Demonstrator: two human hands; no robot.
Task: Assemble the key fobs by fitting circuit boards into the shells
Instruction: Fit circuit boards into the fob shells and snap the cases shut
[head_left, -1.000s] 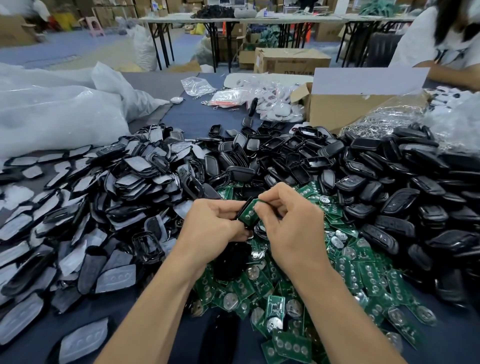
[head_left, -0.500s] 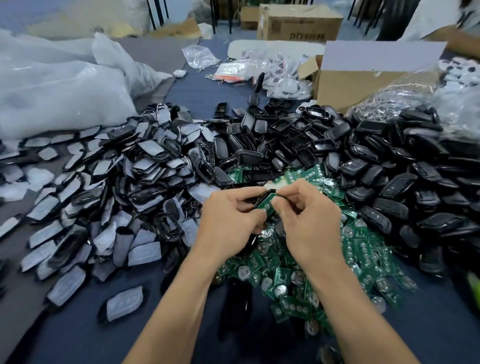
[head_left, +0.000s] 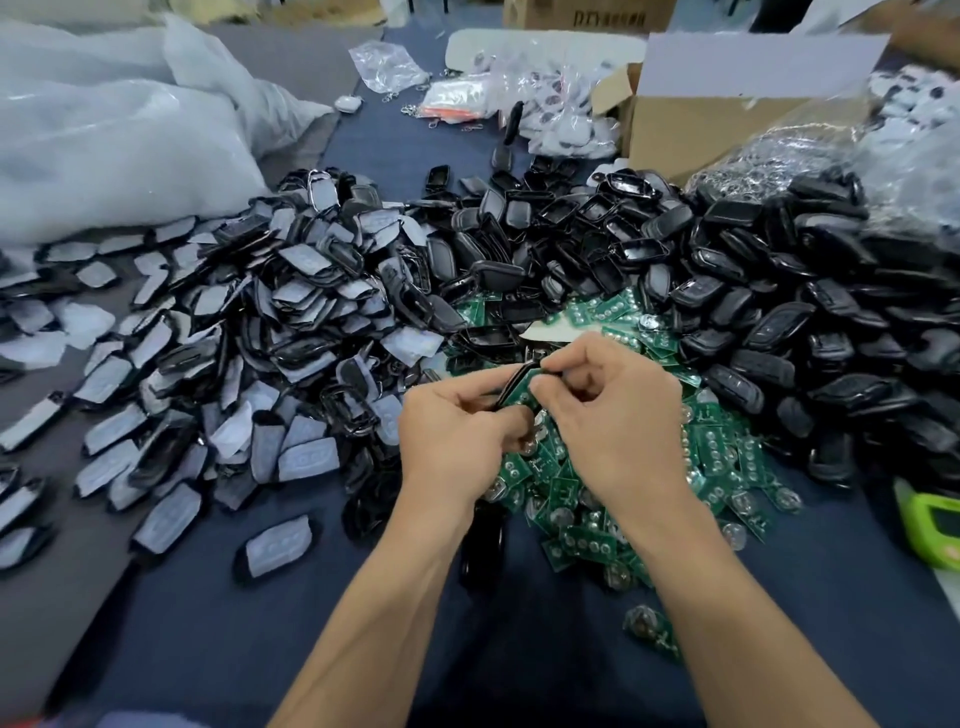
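Between both hands is a black key fob shell (head_left: 511, 383) with a green circuit board (head_left: 522, 396) lying in it. My left hand (head_left: 457, 431) grips the shell from the left and below. My right hand (head_left: 618, 410) pinches the shell's upper right edge with thumb and forefinger. Under the hands spreads a pile of green circuit boards (head_left: 582, 499) with coin cells. Black shell halves (head_left: 545, 228) are heaped behind, and more black shells (head_left: 810, 322) lie to the right.
A heap of shell halves with grey rubber pads (head_left: 249, 332) fills the left. White plastic bags (head_left: 104, 130) lie far left, a cardboard box (head_left: 696, 124) at the back right. A green device (head_left: 930, 525) sits at the right edge. Dark blue table cover (head_left: 249, 649) shows in front.
The view has tilted downward. My hands hold the same shell and board; the right hand's pinch has shifted to the shell's upper edge as the board sits deeper in it.
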